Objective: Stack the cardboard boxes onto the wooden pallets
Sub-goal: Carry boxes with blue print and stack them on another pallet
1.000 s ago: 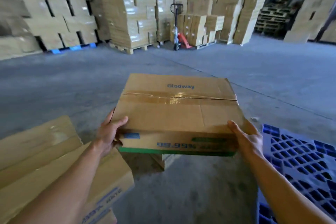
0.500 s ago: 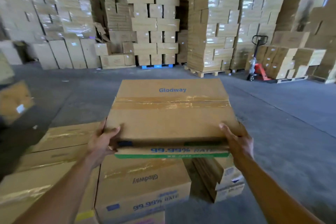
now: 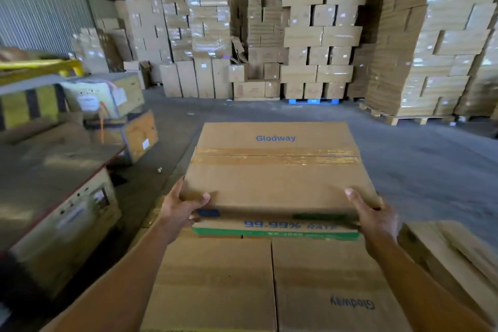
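I carry a taped cardboard box [image 3: 275,170] printed "Glodway" in blue, level in front of me. My left hand [image 3: 180,207] grips its near left corner, thumb on top and fingers underneath. My right hand [image 3: 373,214] grips the near right corner the same way. The box hangs just above and beyond two stacked boxes [image 3: 269,283] laid side by side below my forearms. The pallet beneath that stack is hidden.
A large low carton [image 3: 56,197] stands at my left, with wooden crates [image 3: 129,135] behind it. More boxes [image 3: 452,256] lie at lower right. Tall walls of stacked cartons [image 3: 310,35] line the back, some on wooden pallets [image 3: 409,118]. Bare concrete floor [image 3: 420,164] lies ahead.
My view has swung left, away from the blue plastic pallet and the pallet jack. The carried box now hangs over the stack, and both hands keep the same grip.
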A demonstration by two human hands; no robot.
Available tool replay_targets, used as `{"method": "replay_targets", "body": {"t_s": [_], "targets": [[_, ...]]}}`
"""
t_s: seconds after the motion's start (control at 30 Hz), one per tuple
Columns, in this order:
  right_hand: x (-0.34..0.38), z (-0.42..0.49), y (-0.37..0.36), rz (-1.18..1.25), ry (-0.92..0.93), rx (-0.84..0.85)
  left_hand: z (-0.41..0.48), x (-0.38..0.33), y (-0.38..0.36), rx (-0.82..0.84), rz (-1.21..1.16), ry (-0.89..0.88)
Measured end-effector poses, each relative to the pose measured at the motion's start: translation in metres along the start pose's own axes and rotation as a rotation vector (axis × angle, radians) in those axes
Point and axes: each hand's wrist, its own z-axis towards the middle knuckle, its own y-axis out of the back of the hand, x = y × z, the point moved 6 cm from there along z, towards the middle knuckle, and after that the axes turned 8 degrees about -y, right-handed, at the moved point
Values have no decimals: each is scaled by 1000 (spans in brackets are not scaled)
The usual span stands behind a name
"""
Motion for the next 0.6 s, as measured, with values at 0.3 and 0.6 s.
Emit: {"method": "replay_targets", "body": {"t_s": [0.3, 0.6], "targets": [[18, 10, -129, -20, 81, 91, 67, 2, 79, -34, -41, -31], [-16, 81, -251, -46, 54, 196, 147, 48, 115, -106, -36, 91]]}}
